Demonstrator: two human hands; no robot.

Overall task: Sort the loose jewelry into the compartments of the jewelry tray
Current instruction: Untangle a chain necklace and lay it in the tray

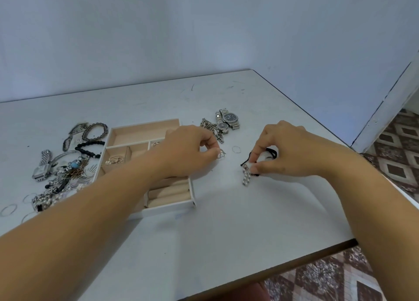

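Observation:
The white jewelry tray (136,131) with beige compartments lies left of centre, partly hidden under my left forearm. My left hand (188,149) reaches across it and pinches a small silver ring (221,153) just right of the tray. My right hand (288,149) presses its fingertips on a silver link bracelet piece (246,178) tied to a black cord (271,152). A few small pieces lie in the tray's middle compartments (114,160). A thin wire ring (236,149) rests between my hands.
Two silver watches (227,119) and a chain (212,128) sit behind my hands. A heap of bracelets, a watch and chains (65,164) lies left of the tray, with thin hoops (9,210) near the front. The table's right edge (385,187) runs close to my right forearm.

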